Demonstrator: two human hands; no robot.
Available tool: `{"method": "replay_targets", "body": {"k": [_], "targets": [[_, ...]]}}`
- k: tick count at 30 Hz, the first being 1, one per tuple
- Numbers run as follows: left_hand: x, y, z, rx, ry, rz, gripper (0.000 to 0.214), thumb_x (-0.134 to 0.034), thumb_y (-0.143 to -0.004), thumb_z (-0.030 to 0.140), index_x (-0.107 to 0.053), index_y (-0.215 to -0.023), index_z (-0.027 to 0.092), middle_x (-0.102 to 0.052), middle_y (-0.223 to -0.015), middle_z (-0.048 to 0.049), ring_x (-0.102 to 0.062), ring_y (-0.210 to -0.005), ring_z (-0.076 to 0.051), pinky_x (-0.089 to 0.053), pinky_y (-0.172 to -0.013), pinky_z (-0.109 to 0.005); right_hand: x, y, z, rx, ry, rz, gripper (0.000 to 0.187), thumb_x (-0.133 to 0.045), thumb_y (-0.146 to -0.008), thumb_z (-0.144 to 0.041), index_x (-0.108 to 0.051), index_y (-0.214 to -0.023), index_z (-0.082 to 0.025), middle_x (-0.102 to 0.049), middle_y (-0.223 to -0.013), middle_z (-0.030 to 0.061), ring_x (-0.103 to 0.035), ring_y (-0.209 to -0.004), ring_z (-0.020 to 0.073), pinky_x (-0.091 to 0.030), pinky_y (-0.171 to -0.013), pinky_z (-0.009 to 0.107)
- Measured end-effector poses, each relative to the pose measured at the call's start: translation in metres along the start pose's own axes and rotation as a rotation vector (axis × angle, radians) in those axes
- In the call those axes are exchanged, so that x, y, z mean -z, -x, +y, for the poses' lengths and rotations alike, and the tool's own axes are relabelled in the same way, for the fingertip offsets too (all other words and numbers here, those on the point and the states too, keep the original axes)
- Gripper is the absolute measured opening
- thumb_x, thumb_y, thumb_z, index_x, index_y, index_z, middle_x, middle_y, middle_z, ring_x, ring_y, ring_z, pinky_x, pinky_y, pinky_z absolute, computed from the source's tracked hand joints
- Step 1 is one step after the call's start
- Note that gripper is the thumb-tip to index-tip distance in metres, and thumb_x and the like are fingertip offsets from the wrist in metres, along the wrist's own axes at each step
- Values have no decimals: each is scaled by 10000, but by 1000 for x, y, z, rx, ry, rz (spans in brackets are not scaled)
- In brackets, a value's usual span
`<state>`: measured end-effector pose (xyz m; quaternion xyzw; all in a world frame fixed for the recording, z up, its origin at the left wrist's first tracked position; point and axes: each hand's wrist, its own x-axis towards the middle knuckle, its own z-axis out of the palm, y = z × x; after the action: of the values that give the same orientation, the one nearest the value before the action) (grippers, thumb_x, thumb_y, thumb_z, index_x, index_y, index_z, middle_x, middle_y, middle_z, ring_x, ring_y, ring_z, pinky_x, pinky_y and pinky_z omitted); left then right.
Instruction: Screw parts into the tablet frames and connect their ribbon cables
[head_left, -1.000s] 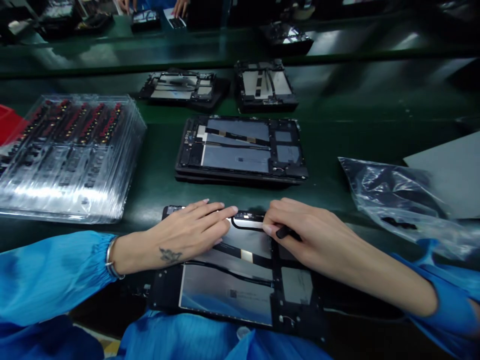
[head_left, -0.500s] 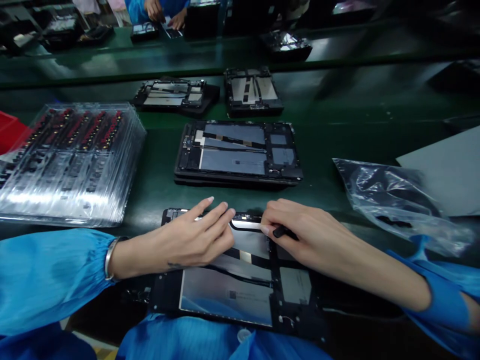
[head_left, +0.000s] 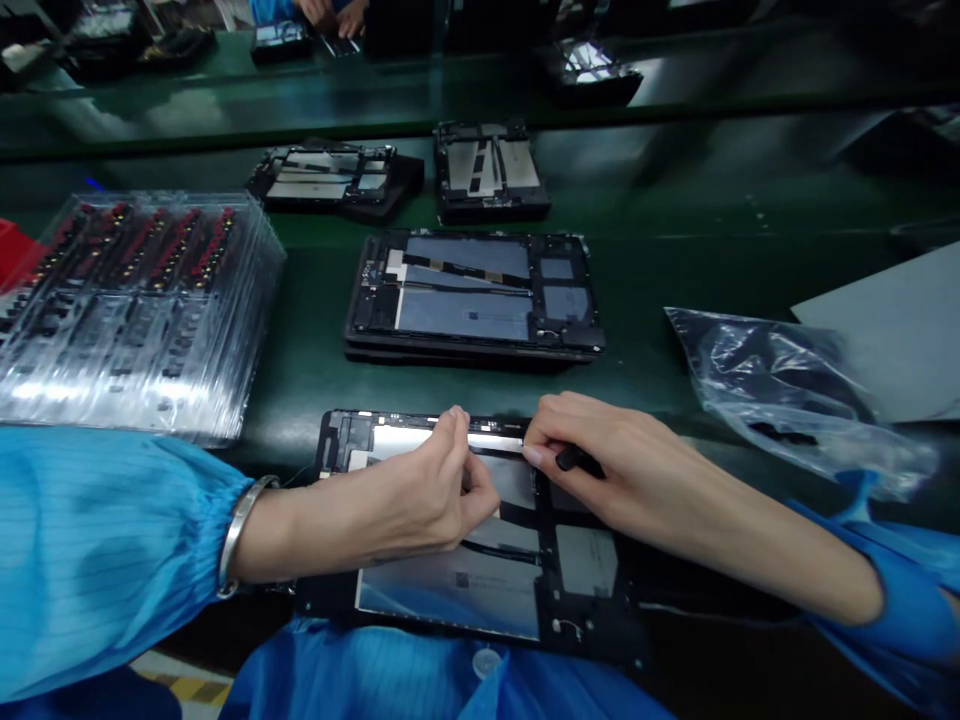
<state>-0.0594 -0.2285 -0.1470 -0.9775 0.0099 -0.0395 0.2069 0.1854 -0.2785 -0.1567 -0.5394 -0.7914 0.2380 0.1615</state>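
Note:
An opened tablet (head_left: 450,592) lies in front of me at the table's near edge, its inside with silver panel and black cables facing up. Over its middle, my left hand (head_left: 439,495) is closed, with fingertips drawn together; whatever they may pinch is hidden. My right hand (head_left: 607,450) rests at the tablet's upper right edge, thumb and fingers pressed together. Out of that grip pokes the end of a black stick-like tool (head_left: 576,460); its tip is hidden. A dark flex cable (head_left: 495,550) crosses the panel below my left hand.
Beyond the tablet lies a stack of similar opened tablets (head_left: 465,315). Two more units, one left (head_left: 322,175) and one right (head_left: 491,175), sit farther back. Clear plastic trays (head_left: 142,340) of small parts are stacked left. A plastic bag (head_left: 780,380) lies right. A co-worker's hands (head_left: 334,15) show at the top.
My left hand has gone from stretched fingers lying over the tablet to a curled, pinched shape. My right hand stays at nearly the same place with the black tool. The view has shifted slightly.

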Motion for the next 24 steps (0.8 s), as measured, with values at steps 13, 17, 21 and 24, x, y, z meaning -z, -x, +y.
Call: {"method": "replay_targets", "body": {"k": [13,17,21,24], "targets": [[-9,21,-31,230,287,141,242,-442,-986,104,-577,-1184,69,-625,-1362,-178,-660,-1195,-266,-576,-999,-379,-8,4,3,8,-47,35,118,-527,-907,-186,-546,-800,-233,-597,-801,31,-523,-684,189,-346,-554,303],[-16,26,-30,156,312,151,231,-481,-979,101,-587,-1182,73,-605,-1394,-162,-598,-1284,-269,-534,-1076,-399,-8,2,3,-47,-33,6,101,-536,-894,-195,-558,-803,-232,-605,-816,29,-537,-685,188,-354,-548,296],[-26,24,-26,102,281,127,222,-505,-971,104,-597,-1172,79,-604,-1398,-143,-593,-1283,-275,-520,-1089,-410,-4,-1,0,-90,8,-47,114,-502,-901,-199,-556,-803,-225,-605,-825,34,-547,-695,194,-368,-558,298],[-26,21,-27,63,249,140,202,-495,-981,113,-601,-1149,74,-624,-1368,-156,-607,-1262,-268,-519,-1085,-400,-3,-2,-1,-89,16,-53,107,-507,-895,-197,-555,-801,-220,-604,-821,34,-544,-687,190,-365,-552,294]]}}
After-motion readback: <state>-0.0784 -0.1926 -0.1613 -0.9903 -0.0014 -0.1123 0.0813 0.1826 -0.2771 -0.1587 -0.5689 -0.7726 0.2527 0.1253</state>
